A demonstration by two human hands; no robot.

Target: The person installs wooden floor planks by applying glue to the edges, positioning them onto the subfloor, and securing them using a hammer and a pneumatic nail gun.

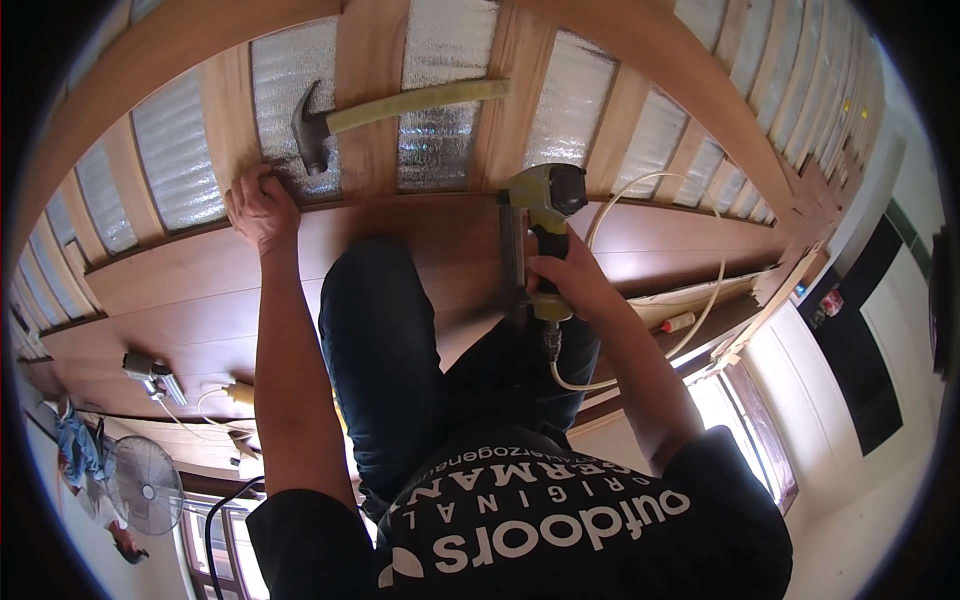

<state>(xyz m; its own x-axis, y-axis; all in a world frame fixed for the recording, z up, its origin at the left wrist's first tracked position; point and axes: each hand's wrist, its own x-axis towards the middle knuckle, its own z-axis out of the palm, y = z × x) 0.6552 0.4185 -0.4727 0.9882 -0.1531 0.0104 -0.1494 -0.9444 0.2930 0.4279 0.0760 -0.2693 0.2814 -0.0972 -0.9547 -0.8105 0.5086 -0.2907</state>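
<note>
My right hand (570, 272) grips the handle of a green and black nail gun (545, 195). The gun stands at the edge of the brown floorboards (430, 225), between my knees and the bare battens. Farther left, my left hand (262, 210) is closed, its fingers curled over the far edge of the outermost floorboard; the fingertips are partly hidden. Just beyond that hand lies a claw hammer (420, 105) with a pale yellow handle, resting across the battens and silver foil.
An air hose (722, 270) loops from the gun to the right. Wooden battens (375, 60) over silver foil spread ahead. A red-and-white tube (678, 322) lies at right. Behind on the left are a grey power tool (150, 372) with a cord and a fan (147, 485).
</note>
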